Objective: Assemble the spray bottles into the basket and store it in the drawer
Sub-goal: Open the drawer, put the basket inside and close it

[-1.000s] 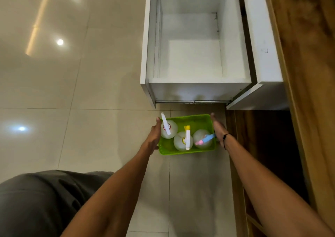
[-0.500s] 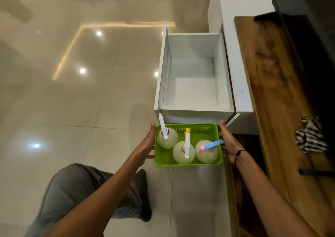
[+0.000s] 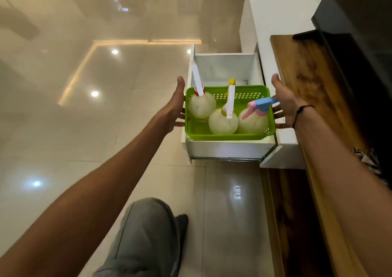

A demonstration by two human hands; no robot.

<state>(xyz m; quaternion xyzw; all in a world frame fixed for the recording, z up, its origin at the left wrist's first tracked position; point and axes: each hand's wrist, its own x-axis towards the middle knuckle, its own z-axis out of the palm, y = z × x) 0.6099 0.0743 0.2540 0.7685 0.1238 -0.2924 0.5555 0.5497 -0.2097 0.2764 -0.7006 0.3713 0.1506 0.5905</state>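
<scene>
A green plastic basket [image 3: 227, 137] hangs over the open white drawer [image 3: 224, 149], level with its top edges. Three round translucent spray bottles stand inside: one with a white nozzle and red collar [image 3: 201, 107], one with a yellow-tipped nozzle [image 3: 222, 124], and one with a pink and blue trigger head [image 3: 252, 122]. My left hand [image 3: 174, 107] holds the basket's left side, fingers tucked under, thumb pointing up. My right hand [image 3: 285, 105] holds the right side the same way. The drawer's far half shows bare white inside.
A wooden counter [image 3: 307, 86] runs along the right, with a striped cloth [image 3: 369, 160] on it and a black panel [image 3: 360, 43] behind. A white cabinet [image 3: 275, 11] stands beyond the drawer. My grey-trousered knee [image 3: 146, 234] is low on the glossy tile floor [image 3: 84, 128].
Both hands lifted the basket from the floor in front of the drawer and carried it up and forward over the drawer's opening. The view rose with it.
</scene>
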